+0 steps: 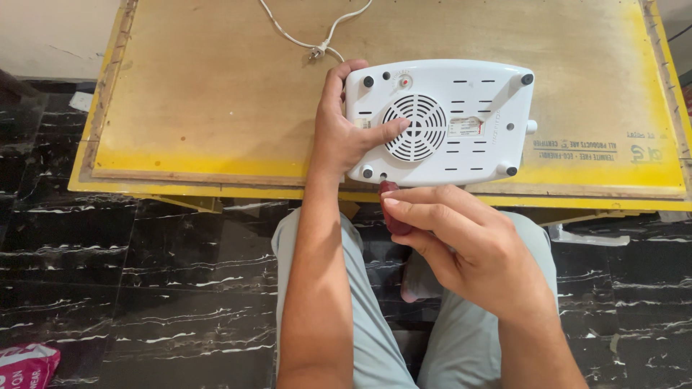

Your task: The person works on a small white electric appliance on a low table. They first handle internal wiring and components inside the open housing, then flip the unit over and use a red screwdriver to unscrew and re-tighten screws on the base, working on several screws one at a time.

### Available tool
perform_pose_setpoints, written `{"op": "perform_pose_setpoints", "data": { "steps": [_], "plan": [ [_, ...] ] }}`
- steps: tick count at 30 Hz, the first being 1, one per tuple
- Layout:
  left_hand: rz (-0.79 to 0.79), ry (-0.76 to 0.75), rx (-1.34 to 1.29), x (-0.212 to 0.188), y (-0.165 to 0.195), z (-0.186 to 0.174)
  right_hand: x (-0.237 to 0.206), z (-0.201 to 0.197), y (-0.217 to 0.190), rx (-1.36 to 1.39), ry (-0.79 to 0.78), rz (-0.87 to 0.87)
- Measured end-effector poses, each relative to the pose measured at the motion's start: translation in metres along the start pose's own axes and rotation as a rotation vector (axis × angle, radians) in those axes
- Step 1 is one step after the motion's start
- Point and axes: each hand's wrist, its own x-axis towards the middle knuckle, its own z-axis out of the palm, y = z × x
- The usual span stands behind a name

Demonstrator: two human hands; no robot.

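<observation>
The left hand [346,133] has its grip clamped on the near-left end of a white appliance [461,108] lying underside up, thumb pressed onto the round fan grille [414,127] just right of the grip. If that hold slackens, the smooth casing could skid on the worktop [202,94]; the white cord [317,36] beyond the grip may snag.

The right hand [461,248], at the worktop's near edge, has its grip closed on a dark red tool handle [393,216], its tip near a screw hole [383,175]. A tilted tip could slip out and scratch the plastic, I judge.

The underside shows slotted vents, black feet, a small label.
</observation>
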Motion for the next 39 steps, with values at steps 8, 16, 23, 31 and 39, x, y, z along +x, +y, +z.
{"op": "perform_pose_setpoints", "data": {
  "steps": [8, 16, 23, 31, 39],
  "plan": [
    [-0.005, -0.011, -0.034, 0.000, 0.002, 0.000, -0.004, 0.004, 0.014, 0.056, 0.026, -0.002],
    [-0.006, -0.010, -0.056, -0.001, 0.003, 0.001, -0.008, 0.018, 0.027, 0.022, 0.173, -0.044],
    [0.003, -0.005, -0.043, -0.001, 0.001, 0.002, -0.005, 0.017, 0.019, -0.061, 0.209, -0.045],
    [-0.008, -0.012, -0.077, 0.000, 0.000, 0.001, 0.005, -0.008, 0.007, -0.035, -0.062, -0.131],
    [-0.010, -0.011, -0.066, -0.001, -0.001, 0.001, 0.002, -0.002, 0.014, 0.018, -0.037, -0.158]
  ]
}}
